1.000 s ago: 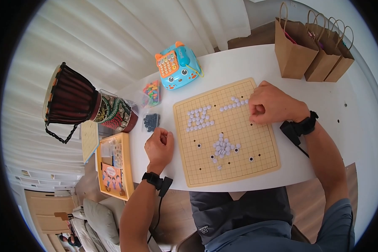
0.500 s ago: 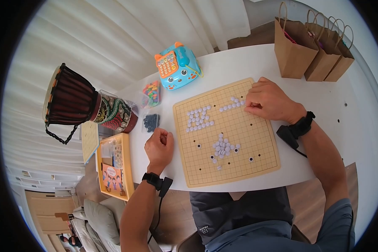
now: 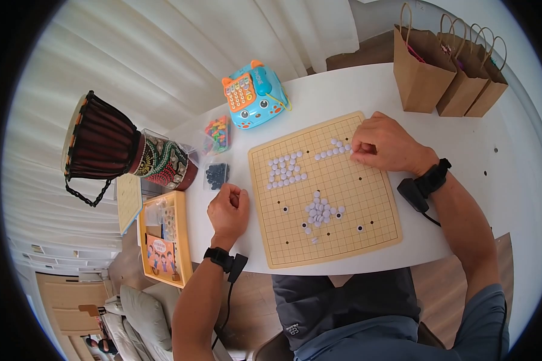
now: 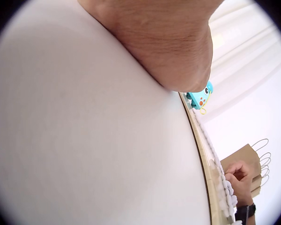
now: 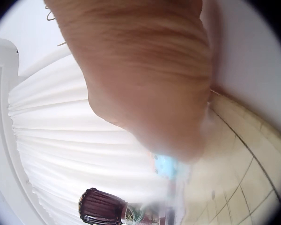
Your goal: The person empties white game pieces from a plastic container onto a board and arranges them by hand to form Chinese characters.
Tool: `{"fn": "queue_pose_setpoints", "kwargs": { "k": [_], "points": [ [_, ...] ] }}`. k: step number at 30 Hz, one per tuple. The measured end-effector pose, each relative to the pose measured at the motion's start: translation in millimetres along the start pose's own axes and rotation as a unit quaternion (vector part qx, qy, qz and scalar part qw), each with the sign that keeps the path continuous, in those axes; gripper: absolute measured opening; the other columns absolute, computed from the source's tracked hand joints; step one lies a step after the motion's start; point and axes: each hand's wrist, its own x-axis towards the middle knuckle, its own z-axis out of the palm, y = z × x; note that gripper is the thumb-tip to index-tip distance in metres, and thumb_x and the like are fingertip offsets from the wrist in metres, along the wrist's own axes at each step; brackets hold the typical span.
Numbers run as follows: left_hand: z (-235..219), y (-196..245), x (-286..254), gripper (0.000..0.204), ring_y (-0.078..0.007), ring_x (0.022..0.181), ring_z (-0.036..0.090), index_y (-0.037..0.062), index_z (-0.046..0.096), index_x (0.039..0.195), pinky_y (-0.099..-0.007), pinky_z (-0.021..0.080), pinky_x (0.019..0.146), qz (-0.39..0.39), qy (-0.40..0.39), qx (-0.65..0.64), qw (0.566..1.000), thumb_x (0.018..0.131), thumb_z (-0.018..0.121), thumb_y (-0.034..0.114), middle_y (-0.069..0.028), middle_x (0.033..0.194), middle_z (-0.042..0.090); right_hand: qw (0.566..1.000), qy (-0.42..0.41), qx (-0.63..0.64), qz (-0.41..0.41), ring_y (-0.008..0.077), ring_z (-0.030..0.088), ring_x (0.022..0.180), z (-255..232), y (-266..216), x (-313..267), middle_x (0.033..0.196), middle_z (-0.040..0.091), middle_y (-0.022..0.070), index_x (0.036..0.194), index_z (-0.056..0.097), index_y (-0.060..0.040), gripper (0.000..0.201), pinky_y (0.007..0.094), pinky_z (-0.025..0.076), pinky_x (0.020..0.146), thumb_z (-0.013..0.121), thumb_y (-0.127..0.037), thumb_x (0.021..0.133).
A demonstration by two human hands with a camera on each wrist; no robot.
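A wooden Go board point(image 3: 343, 192) with a black grid lies on the white table. White Go stones form a block point(image 3: 286, 169) at its left, a short row point(image 3: 332, 151) near the far edge, and a loose pile point(image 3: 319, 210) in the middle. My right hand point(image 3: 386, 144) is over the board's far right part, thumb and forefinger pinching a white stone at the row's right end; the fingers mostly hide it. My left hand point(image 3: 227, 210) rests on the table beside the board's left edge, loosely curled and holding nothing. Skin fills much of both wrist views.
A clear box of black stones point(image 3: 216, 175) and a box of coloured pieces point(image 3: 217, 133) stand left of the board. Behind is a blue toy phone point(image 3: 256, 96). A drum point(image 3: 129, 144), wooden tray point(image 3: 184, 240) and paper bags point(image 3: 424, 69) flank the table.
My right hand has shifted slightly left, its fingertips now at the right end of the short stone row. My left hand stays where it was.
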Motion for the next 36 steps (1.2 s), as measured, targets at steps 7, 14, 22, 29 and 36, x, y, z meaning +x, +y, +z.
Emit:
{"fn": "queue_pose_setpoints", "kwargs": {
  "k": [7, 14, 22, 29, 36],
  "points": [
    [-0.6, 0.2, 0.4, 0.014, -0.0213, 0.055, 0.063, 0.0107, 0.071, 0.093, -0.0393, 0.051, 0.058, -0.007, -0.002, 0.012, 1.0, 0.1, 0.082, 0.017, -0.001, 0.064, 0.064, 0.993, 0.116, 0.0, 0.014, 0.0225, 0.059, 0.063, 0.9, 4.8, 0.8, 0.068, 0.062, 0.0001, 0.09, 0.07, -0.0138, 0.015, 0.0389, 0.05, 0.086, 0.084, -0.013, 0.094],
    [0.5, -1.5, -0.6, 0.013, -0.0219, 0.056, 0.064, 0.011, 0.072, 0.095, -0.04, 0.052, 0.059, -0.013, 0.005, 0.002, 1.0, 0.1, 0.082, 0.017, -0.0014, 0.065, 0.065, 0.963, 0.242, -0.016, 0.116, 0.02, 0.057, 0.06, -1.2, 17.8, -0.6, 0.069, 0.063, 0.0038, 0.097, 0.071, -0.0074, 0.011, 0.0366, 0.048, 0.066, 0.08, -0.013, 0.102],
    [-0.1, -1.6, -0.3, 0.015, -0.024, 0.059, 0.067, 0.0119, 0.071, 0.096, -0.0417, 0.053, 0.062, -0.013, -0.001, 0.015, 1.0, 0.101, 0.082, 0.019, -0.0009, 0.066, 0.066, 0.946, 0.279, 0.055, 0.153, 0.0132, 0.058, 0.068, -14.3, 16.4, -9.0, 0.083, 0.071, 0.0055, 0.107, 0.077, -0.0025, 0.013, 0.0321, 0.049, 0.065, 0.077, -0.015, 0.109],
    [-0.9, -0.7, -0.7, 0.016, -0.023, 0.058, 0.064, 0.0098, 0.07, 0.096, -0.0418, 0.051, 0.061, -0.007, 0.003, 0.009, 1.0, 0.103, 0.08, 0.02, -0.0023, 0.066, 0.064, 0.974, 0.12, 0.015, 0.189, 0.0195, 0.065, 0.081, -31.1, -3.1, -41.6, 0.101, 0.074, 0.0078, 0.108, 0.079, -0.0035, 0.01, 0.0366, 0.054, 0.075, 0.079, -0.012, 0.104],
    [0.5, -1.0, -0.2, 0.015, -0.0249, 0.06, 0.068, 0.0123, 0.07, 0.096, -0.043, 0.053, 0.063, -0.017, -0.002, 0.018, 1.0, 0.101, 0.082, 0.02, -0.0006, 0.067, 0.066, 0.988, 0.061, -0.047, 0.131, 0.0332, 0.07, 0.09, -20.6, 1.0, -47.5, 0.099, 0.071, 0.0106, 0.104, 0.079, -0.0054, 0.006, 0.045, 0.055, 0.08, 0.078, -0.01, 0.1]
  ]
}}
